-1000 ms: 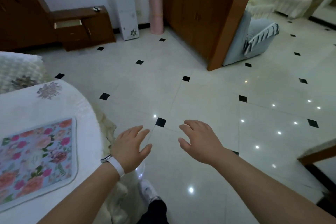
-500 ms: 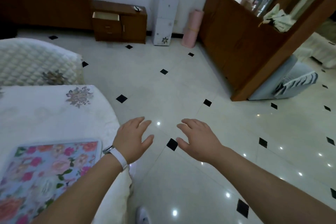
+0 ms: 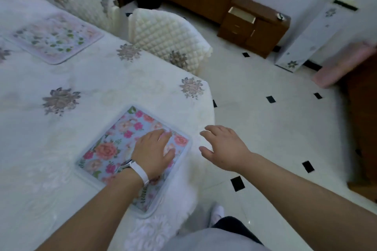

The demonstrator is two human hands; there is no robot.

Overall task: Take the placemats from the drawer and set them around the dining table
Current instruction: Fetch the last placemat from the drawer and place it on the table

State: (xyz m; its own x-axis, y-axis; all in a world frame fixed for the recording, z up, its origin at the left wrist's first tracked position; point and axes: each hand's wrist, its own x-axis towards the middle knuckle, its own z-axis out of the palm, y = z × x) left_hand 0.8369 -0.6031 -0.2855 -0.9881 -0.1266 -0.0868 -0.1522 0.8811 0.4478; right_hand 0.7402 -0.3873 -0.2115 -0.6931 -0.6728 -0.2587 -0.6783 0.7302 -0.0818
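Note:
A blue floral placemat (image 3: 114, 146) lies near the right edge of the dining table (image 3: 85, 91), which has a white embroidered cloth. My left hand (image 3: 153, 153), with a white wristband, hovers flat over that mat, fingers spread, holding nothing. My right hand (image 3: 224, 146) is open in the air just past the table's edge, above the floor. A second, paler floral placemat (image 3: 55, 36) lies at the table's far left. The open drawer (image 3: 242, 13) shows in a low wooden cabinet by the far wall.
Two chairs with quilted cream covers (image 3: 167, 34) stand at the table's far side. A white floral floor unit (image 3: 312, 32) and a pink roll (image 3: 342, 67) stand at the right wall. Dark wooden furniture (image 3: 363, 124) borders the tiled floor on the right.
The view has swung left from the floor and drawer cabinet onto the table. My left hand now sits over the blue placemat; both hands remain open.

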